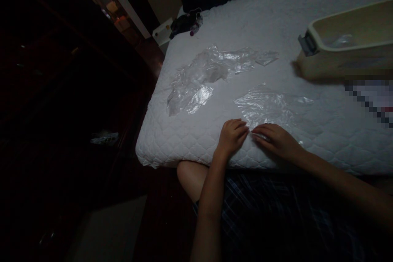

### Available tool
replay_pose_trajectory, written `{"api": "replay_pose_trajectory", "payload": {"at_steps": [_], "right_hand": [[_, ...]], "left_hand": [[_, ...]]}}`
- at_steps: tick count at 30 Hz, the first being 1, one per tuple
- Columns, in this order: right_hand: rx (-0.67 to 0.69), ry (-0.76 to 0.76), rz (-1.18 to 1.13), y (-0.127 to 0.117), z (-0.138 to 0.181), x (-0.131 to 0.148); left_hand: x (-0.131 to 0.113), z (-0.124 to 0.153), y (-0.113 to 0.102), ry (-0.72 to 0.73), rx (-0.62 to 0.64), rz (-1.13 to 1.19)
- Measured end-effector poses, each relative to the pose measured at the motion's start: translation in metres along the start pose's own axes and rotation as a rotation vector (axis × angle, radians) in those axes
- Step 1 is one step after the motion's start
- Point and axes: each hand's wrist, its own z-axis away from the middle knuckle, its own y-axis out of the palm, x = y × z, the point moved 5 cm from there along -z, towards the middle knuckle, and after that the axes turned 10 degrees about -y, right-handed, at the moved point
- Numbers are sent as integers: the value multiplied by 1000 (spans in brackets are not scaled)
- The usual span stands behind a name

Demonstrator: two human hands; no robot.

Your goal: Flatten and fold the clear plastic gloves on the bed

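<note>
A clear plastic bag (264,106) lies flat on the white quilted mattress (190,139) near its front edge. My left hand (231,135) rests palm down at the bag's near corner, fingers curled and together. My right hand (276,138) lies flat on the bag's near edge, fingers stretched toward the left hand, fingertips almost meeting. Farther back, a crumpled heap of clear plastic bags (202,77) spreads across the mattress.
A beige plastic bin (346,55) with a grey latch lies at the right, something clear inside. Dark clothing and small items (186,22) sit at the far corner. Left of the mattress the floor is dark. My knee (190,176) shows below the edge.
</note>
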Motion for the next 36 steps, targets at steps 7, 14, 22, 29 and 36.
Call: {"api": "replay_pose_trajectory", "payload": {"at_steps": [7, 14, 22, 29, 36], "right_hand": [[43, -42, 18, 1, 0, 4], [102, 20, -29, 2, 0, 0], [12, 203, -134, -5, -3, -9], [-82, 454, -300, -6, 0, -21], [-76, 466, -178, -6, -5, -28]], "left_hand": [[-2, 1, -2, 34, -49, 23], [-5, -1, -5, 36, -47, 39], [-3, -2, -3, -43, -35, 4], [-4, -2, -5, -91, -17, -55], [-5, -2, -1, -105, -4, -142]]}}
